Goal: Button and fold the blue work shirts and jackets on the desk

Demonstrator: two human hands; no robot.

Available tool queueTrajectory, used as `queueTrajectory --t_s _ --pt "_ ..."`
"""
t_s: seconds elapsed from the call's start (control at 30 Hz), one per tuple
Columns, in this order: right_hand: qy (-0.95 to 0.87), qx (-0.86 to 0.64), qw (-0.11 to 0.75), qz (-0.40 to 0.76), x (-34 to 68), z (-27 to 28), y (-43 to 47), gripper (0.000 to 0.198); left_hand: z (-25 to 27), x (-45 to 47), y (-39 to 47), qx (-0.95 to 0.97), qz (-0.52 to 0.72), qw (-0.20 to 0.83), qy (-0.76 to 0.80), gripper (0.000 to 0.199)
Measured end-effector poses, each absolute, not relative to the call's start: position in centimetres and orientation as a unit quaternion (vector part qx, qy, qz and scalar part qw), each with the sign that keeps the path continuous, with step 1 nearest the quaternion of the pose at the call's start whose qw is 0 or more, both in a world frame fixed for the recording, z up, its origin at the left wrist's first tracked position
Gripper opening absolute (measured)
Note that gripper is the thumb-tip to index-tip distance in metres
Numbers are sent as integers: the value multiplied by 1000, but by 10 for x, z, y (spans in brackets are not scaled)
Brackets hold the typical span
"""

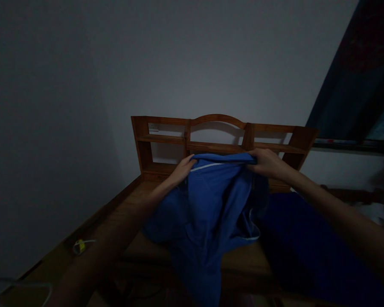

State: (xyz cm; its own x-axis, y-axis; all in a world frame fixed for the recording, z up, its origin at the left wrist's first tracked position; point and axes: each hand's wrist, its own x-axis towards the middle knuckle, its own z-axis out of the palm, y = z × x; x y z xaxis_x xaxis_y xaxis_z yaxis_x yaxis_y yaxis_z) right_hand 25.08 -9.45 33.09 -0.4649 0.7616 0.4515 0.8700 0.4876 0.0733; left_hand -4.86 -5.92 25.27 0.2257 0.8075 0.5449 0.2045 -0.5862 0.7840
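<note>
A blue garment with white piping [208,200] hangs in loose folds in front of me, above the wooden bed. Its exact kind is hard to make out in the dim light. My left hand [184,167] grips the upper left corner, thumb towards the top edge. At the upper right corner my right hand [265,163] is closed round the cloth. Between the two hands the top edge is stretched nearly level, folded over, with a white line below it on the left. The lower part droops past the bed's near edge.
Behind stands a wooden headboard with shelves [216,146] against a pale wall. Dark blue bedding [301,238] lies on the right side of the bed [131,204]. A small yellow item with a white cord [80,246] is at the lower left. A dark curtain [348,85] hangs at right.
</note>
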Motion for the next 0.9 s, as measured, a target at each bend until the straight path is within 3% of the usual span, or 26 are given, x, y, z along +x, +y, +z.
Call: queueTrajectory --t_s 0.13,0.23,0.3,0.37,0.47,0.57,0.7,0.9 --pt "-821 -498 195 -199 260 305 -74 18 298 -65 -82 803 436 192 358 49" --pt "-795 -545 209 -161 267 278 -62 32 326 -78 -103 866 286 26 409 54" --pt "-773 -587 210 -119 269 258 -57 37 337 -87 -112 848 235 -96 466 46" --pt "-756 -618 202 -79 267 239 -55 36 344 -96 -117 794 231 -196 527 34" --pt "-724 -669 162 -40 259 222 -56 29 347 -111 -115 706 266 -292 588 32" --pt "-688 -712 135 -43 253 223 -55 31 344 -124 -109 661 279 -330 614 35" --pt "-664 -727 163 -70 259 249 -46 31 333 -142 -101 626 269 -337 649 37" --pt "-613 -704 353 -67 282 310 -31 20 310 -185 -81 549 282 -302 727 47"
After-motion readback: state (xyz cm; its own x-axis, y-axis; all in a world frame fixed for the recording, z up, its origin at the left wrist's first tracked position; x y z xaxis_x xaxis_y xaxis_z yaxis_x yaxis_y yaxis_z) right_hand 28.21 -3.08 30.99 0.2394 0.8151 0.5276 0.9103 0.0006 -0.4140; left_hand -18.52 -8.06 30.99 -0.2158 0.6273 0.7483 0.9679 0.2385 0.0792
